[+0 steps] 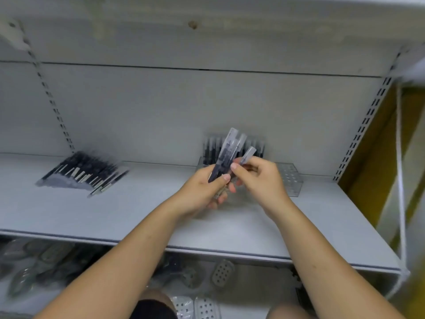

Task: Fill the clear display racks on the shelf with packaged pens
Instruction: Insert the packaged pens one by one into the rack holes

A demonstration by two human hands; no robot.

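**Shelf** (138,215): grey, with one clear rack (290,178) standing against the back wall, right of centre.

**Rack contents:** a row of standing pens (210,150) at the left rear. The right end shows vacant holes, and the middle is hidden behind the hands.

**Loose stock:** a pile of packaged pens (82,176) lies flat at the shelf's left, well apart from the rack.

**Left hand** (207,189): grip closed round a bundle of packaged pens (226,155), held tilted just in front of the rack.

**Right hand** (259,178): thumb and forefinger pinch a single pen (249,154) near its lower end, close beside the bundle. Blur hides whether it is free of the bundle.

**Stage, as judged:** one pen is being separated from the bundle to go into a vacant hole. The rack is only part filled.

**Hazards, as judged:**
- The slick wrappers may cling, so pulling one pen could drag a neighbour out of the left grip and onto the shelf or the goods below.
- The light rack could shift or tip if a pen is pushed in at a slant.
- A pen that misses its hole could knock over the standing row.
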